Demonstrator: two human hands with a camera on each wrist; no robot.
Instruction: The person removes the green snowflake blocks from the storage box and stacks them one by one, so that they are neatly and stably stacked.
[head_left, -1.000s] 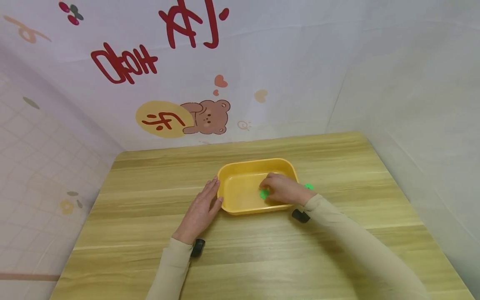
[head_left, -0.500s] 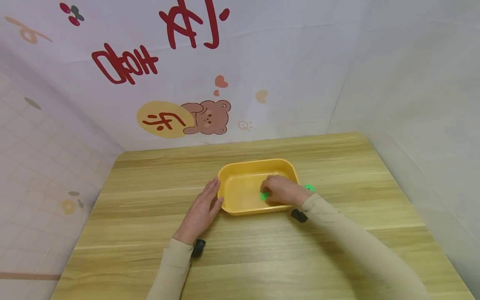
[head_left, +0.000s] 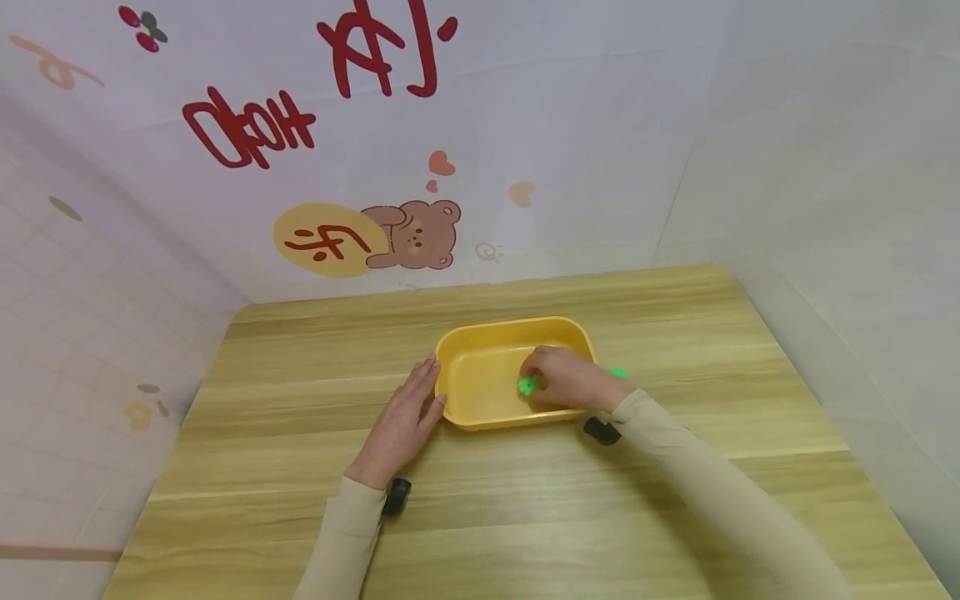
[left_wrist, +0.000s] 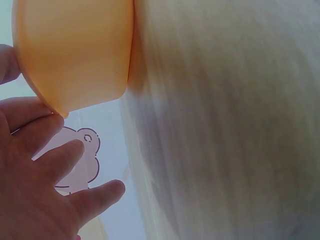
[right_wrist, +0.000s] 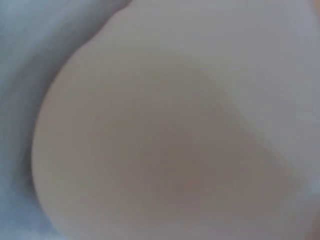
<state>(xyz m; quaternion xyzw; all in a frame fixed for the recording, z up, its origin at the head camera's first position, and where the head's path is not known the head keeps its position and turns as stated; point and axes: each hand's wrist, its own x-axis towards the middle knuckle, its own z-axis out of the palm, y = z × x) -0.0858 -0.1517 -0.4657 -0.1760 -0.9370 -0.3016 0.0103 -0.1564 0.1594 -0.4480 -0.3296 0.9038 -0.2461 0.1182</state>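
Note:
A yellow rectangular tray [head_left: 480, 392] stands on the wooden table. My left hand [head_left: 397, 429] touches its left end with straight fingers; in the left wrist view the fingers [left_wrist: 60, 162] are spread, with some against the orange-looking tray wall [left_wrist: 80, 50]. Inside the tray's right half my right hand [head_left: 562, 377], fingers curled, pinches a small green notched disc [head_left: 528, 386]. Its fingers partly hide the disc. Another green piece [head_left: 618, 373] lies right of the tray, partly behind the right wrist. The right wrist view is blurred, filled by a pale surface.
The wooden table [head_left: 487, 517] extends around the tray on all sides. Behind it hangs a white wall covering with a printed bear [head_left: 420, 235] and red lettering. Black wrist cameras [head_left: 397, 497] sit under both forearms.
The green disc has turned and shifted slightly in my right hand, and more of its notched face shows. The right hand has moved only a little; the left hand and tray have stayed put.

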